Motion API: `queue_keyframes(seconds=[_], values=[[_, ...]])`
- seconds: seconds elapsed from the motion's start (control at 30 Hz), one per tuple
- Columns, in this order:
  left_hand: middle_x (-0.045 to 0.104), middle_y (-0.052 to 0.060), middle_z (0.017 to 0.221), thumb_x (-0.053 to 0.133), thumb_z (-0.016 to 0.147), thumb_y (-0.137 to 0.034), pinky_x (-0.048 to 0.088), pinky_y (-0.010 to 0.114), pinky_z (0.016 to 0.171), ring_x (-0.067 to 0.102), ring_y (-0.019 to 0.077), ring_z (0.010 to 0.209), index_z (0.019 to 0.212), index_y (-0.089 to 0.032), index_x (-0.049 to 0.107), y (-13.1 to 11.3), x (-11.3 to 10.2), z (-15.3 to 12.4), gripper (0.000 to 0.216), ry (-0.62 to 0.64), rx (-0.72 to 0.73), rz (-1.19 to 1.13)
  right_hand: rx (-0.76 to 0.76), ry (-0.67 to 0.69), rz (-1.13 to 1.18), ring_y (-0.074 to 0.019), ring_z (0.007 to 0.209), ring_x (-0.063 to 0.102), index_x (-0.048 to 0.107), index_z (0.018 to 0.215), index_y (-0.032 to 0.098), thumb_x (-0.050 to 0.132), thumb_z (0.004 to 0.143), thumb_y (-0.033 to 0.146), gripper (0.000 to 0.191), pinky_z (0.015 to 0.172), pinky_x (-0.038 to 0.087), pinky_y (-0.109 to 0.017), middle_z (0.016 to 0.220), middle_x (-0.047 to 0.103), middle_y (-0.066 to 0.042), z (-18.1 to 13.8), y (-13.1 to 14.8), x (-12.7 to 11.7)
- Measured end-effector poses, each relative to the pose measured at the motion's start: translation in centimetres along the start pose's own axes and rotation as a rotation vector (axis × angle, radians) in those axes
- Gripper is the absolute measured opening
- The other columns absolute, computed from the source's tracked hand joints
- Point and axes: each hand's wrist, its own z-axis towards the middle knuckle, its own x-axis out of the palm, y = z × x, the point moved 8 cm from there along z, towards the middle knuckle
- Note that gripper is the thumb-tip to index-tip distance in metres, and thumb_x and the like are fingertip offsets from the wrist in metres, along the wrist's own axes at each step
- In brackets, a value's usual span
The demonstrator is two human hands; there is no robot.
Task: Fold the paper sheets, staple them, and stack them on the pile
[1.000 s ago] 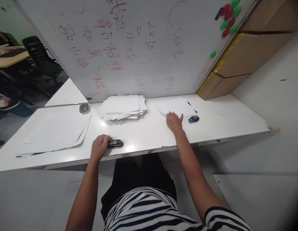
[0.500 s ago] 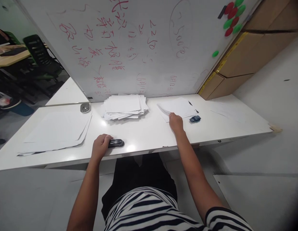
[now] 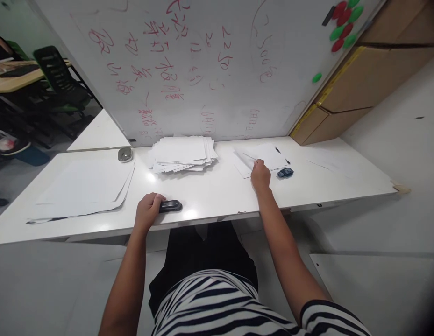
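Gripping the stapler (image 3: pixel 170 206), pinching loose sheets (image 3: pixel 262 156).
Your left hand (image 3: pixel 148 211) holds it; right hand (image 3: pixel 260 175) lifts paper; the stack (image 3: pixel 181 154) on the counter (image 3: pixel 217 196) waits.

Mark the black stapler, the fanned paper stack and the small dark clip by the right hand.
black stapler (image 3: pixel 170 206), head view, on its top.
fanned paper stack (image 3: pixel 181 151), head view, middle of the top sheet.
small dark clip (image 3: pixel 285 172), head view, on its body.

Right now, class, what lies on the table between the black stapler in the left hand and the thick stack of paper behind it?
In the head view, nothing: only bare white table separates the stapler from the paper stack.
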Motion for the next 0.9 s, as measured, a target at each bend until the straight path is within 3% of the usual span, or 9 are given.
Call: queue_keyframes(seconds=[0.13, 0.3, 0.4, 0.47, 0.5, 0.57, 0.67, 0.77, 0.9], values=[[0.068, 0.003, 0.088, 0.033, 0.092, -0.039, 0.044, 0.032, 0.083, 0.059, 0.0195, 0.091, 0.078, -0.022, 0.064, -0.1, -0.1, 0.1, 0.038, -0.049, 0.039, 0.039, 0.044, -0.199, 0.175, -0.0283, 0.097, 0.062, 0.051, 0.115, 0.011, 0.023, 0.096, 0.027, 0.037, 0.082, 0.045, -0.038, 0.104, 0.065, -0.019, -0.8, 1.0, -3.2], [0.067, 0.01, 0.104, 0.043, 0.089, -0.04, 0.036, 0.042, 0.101, 0.056, 0.0255, 0.108, 0.093, -0.019, 0.063, -3.5, -1.7, -2.3, 0.029, -0.239, 0.213, 0.107, -0.127, -0.159, 0.483, -0.0261, 0.089, 0.063, 0.051, 0.109, 0.017, 0.028, 0.095, 0.039, 0.035, 0.077, 0.049, -0.037, 0.09, 0.063, -0.013, -7.2, 7.3, -7.6], [0.06, 0.012, 0.121, 0.049, 0.086, -0.047, 0.035, 0.045, 0.107, 0.051, 0.0268, 0.121, 0.116, -0.021, 0.056, -6.4, -1.9, -5.8, 0.04, -0.251, 0.241, -0.098, -0.167, -0.288, 0.774, -0.0255, 0.095, 0.06, 0.051, 0.104, 0.022, 0.036, 0.092, 0.047, 0.032, 0.08, 0.048, -0.038, 0.093, 0.06, -0.011, -11.9, 8.8, -11.7], [0.048, 0.014, 0.138, 0.05, 0.084, -0.056, 0.038, 0.044, 0.106, 0.047, 0.0265, 0.127, 0.137, -0.024, 0.037, -7.6, -0.9, -8.0, 0.062, -0.195, 0.192, -0.37, -0.068, -0.398, 0.965, -0.024, 0.096, 0.058, 0.05, 0.104, 0.023, 0.038, 0.091, 0.048, 0.03, 0.082, 0.048, -0.038, 0.096, 0.058, -0.009, -13.7, 8.0, -13.1], [0.045, 0.014, 0.141, 0.051, 0.082, -0.062, 0.041, 0.044, 0.104, 0.048, 0.0265, 0.127, 0.142, -0.026, 0.029, -7.9, -0.1, -8.8, 0.074, -0.153, 0.146, -0.527, -0.009, -0.404, 1.043, -0.0229, 0.094, 0.058, 0.049, 0.104, 0.024, 0.038, 0.091, 0.048, 0.029, 0.081, 0.048, -0.038, 0.096, 0.058, -0.008, -14.1, 7.6, -13.1], [0.05, 0.014, 0.138, 0.058, 0.075, -0.066, 0.045, 0.042, 0.102, 0.051, 0.027, 0.125, 0.141, -0.025, 0.029, -7.9, 2.4, -9.7, 0.083, -0.018, -0.006, -0.761, 0.088, -0.326, 1.147, -0.0204, 0.09, 0.057, 0.05, 0.102, 0.025, 0.039, 0.091, 0.05, 0.029, 0.077, 0.049, -0.035, 0.094, 0.058, -0.006, -14.5, 7.2, -11.8], [0.064, 0.013, 0.123, 0.064, 0.072, -0.063, 0.048, 0.042, 0.097, 0.059, 0.0279, 0.115, 0.125, -0.02, 0.052, -7.2, 5.2, -10.1, 0.069, 0.113, -0.242, -0.953, 0.195, -0.201, 1.192, -0.0171, 0.082, 0.057, 0.052, 0.093, 0.025, 0.043, 0.089, 0.051, 0.028, 0.072, 0.049, -0.031, 0.087, 0.058, -0.002, -15.2, 6.9, -9.2], [0.07, 0.012, 0.111, 0.067, 0.071, -0.059, 0.051, 0.042, 0.093, 0.064, 0.0284, 0.106, 0.107, -0.016, 0.064, -6.5, 5.6, -9.4, 0.056, 0.1, -0.367, -0.97, 0.265, -0.119, 1.298, -0.0148, 0.076, 0.057, 0.05, 0.083, 0.024, 0.05, 0.086, 0.049, 0.025, 0.068, 0.049, -0.028, 0.079, 0.057, 0.002, -16.2, 6.1, -7.4], [0.072, 0.011, 0.107, 0.072, 0.069, -0.055, 0.052, 0.042, 0.087, 0.065, 0.0296, 0.102, 0.101, -0.014, 0.068, -6.5, 4.9, -8.0, 0.052, 0.065, -0.366, -0.919, 0.31, 0.048, 1.593, -0.0126, 0.076, 0.059, 0.049, 0.076, 0.023, 0.066, 0.075, 0.04, 0.024, 0.069, 0.049, -0.026, 0.076, 0.058, 0.003, -16.4, 5.2, -6.3]])
